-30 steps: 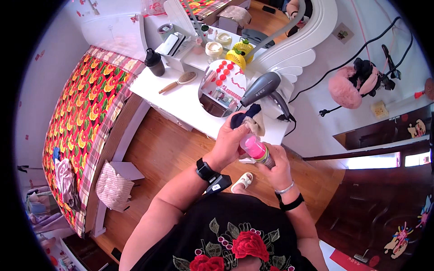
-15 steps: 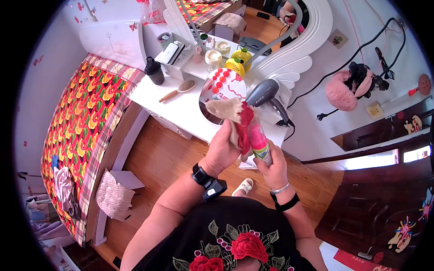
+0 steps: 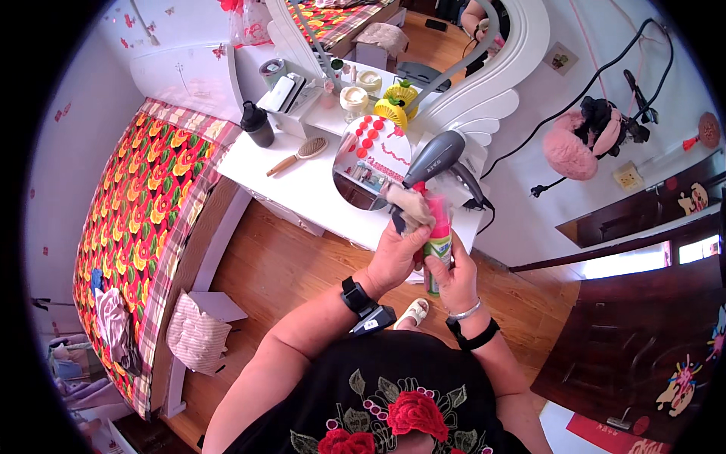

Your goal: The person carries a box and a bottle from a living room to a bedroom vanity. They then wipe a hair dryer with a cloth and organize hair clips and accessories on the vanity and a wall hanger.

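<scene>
Here in the head view, both hands are busy: the left hand point(image 3: 393, 256) grips a crumpled beige cloth point(image 3: 411, 208), the right hand point(image 3: 457, 281) clasps a pink-topped bottle point(image 3: 438, 240) just beside it, over the white surface's point(image 3: 302, 195) near edge. Beyond them lies a grey hair dryer point(image 3: 435, 159), next to a round mirror point(image 3: 367, 163), with a hairbrush point(image 3: 297, 156) farther left.

Left fingers point(image 3: 416, 239) gripping beige cloth point(image 3: 410, 206), right fingers point(image 3: 437, 268) around pink-topped bottle point(image 3: 439, 247), grey hairdryer point(image 3: 436, 157) beyond
</scene>
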Demonstrator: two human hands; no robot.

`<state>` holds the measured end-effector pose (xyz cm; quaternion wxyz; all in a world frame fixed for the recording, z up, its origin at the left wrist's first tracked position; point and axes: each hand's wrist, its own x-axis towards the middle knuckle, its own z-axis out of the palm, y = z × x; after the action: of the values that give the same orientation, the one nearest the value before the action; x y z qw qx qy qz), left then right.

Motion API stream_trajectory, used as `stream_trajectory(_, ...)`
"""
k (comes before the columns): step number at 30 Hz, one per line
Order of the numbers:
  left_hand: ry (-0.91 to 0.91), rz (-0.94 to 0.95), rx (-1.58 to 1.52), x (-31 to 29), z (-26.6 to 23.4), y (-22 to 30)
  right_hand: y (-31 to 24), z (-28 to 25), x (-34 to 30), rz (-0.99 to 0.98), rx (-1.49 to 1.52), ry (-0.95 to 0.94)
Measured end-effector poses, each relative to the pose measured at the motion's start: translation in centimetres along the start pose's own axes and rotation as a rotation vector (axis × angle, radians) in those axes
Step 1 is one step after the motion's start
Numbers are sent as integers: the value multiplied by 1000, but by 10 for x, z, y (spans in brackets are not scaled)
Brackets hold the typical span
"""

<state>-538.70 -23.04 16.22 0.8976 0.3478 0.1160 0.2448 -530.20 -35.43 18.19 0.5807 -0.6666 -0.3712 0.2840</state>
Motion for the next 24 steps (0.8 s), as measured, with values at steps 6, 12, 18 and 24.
stream_trajectory(6, -73, 447, 645, -2, 8, 1, 19, -20, 16, -272, 77, 40)
stream_trajectory(12, 258, 471, 735, 18, -7, 22, -1, -31, -1, 15, 395, -72)
stream_trajectory(18, -110, 169, 459, -1, 22, 20, 1, -23, 5, -150, 111, -36)
stream_trajectory(24, -121, 538, 875, -4, 35, -2, 5, -31, 5, -88, 153, 34)
